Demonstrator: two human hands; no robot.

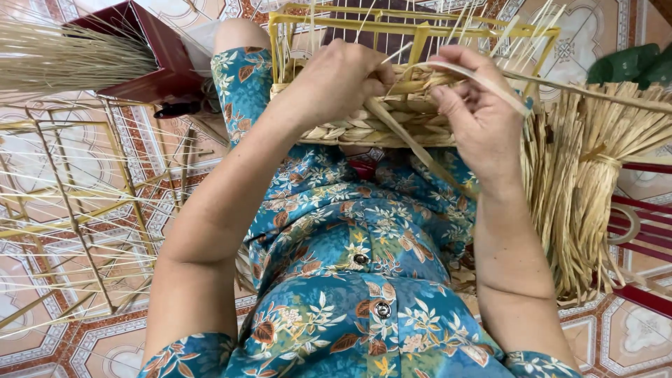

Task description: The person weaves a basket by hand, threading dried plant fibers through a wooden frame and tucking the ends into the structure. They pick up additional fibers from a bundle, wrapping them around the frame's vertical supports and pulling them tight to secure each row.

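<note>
Clothing: blue floral buttoned garment (pixel 364 280) is filling the lower view, below both hands.
Left hand (pixel 336 84): fingers are curling shut, pressing on the woven basket rim (pixel 364 126).
Right hand (pixel 476 112): fingers are pinching closed on a flat straw strand (pixel 476 77), which is running up and right from them.
Basket: it is sitting on the lap, under both hands, yellow frame (pixel 420 31) rising beyond them.
Straw bundle (pixel 588 182): it is lying just right of the right fingers.
Floor (pixel 630 329): patterned tiles.

Left hand (pixel 336 80) fingertips hidden behind the woven basket (pixel 371 126) rim, basket frame cut off at top edge — straw bundle (pixel 595 182) running past the right edge
</note>
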